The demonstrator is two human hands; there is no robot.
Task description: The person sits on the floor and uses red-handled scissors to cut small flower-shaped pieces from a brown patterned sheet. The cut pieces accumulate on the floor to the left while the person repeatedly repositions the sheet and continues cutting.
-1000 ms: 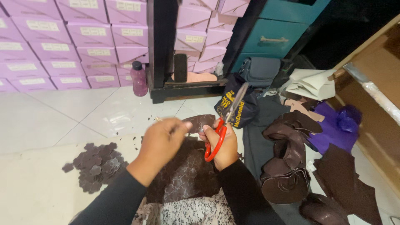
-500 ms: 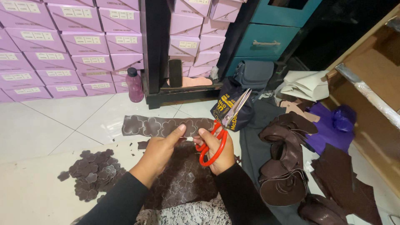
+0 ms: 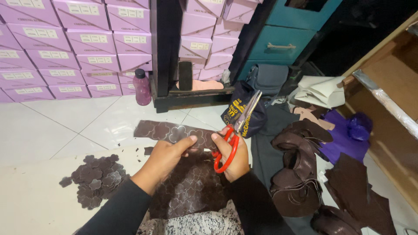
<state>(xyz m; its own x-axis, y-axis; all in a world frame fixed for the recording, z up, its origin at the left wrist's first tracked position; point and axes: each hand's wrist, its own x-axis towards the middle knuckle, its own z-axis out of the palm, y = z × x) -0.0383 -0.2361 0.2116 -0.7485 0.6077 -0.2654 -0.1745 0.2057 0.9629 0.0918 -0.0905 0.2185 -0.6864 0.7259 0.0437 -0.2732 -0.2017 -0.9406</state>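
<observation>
The left hand [image 3: 167,154] pinches a strip of dark brown leather [image 3: 174,131] embossed with flower shapes, thumb on top, holding it level above the white tiled floor [image 3: 65,126]. The right hand [image 3: 233,154] is closed through the red handles of a pair of scissors [image 3: 237,128], blades pointing up and away, apparently parted only slightly, though the angle makes this hard to confirm. The strip's right end lies at the scissor pivot, touching or just beside the right hand. The step in hand is judged to be cutting flower shapes from the strip; a pile of cut flower pieces [image 3: 96,178] lies on the floor to the left. The next cut calls for feeding the strip between the blades along an embossed outline.
</observation>
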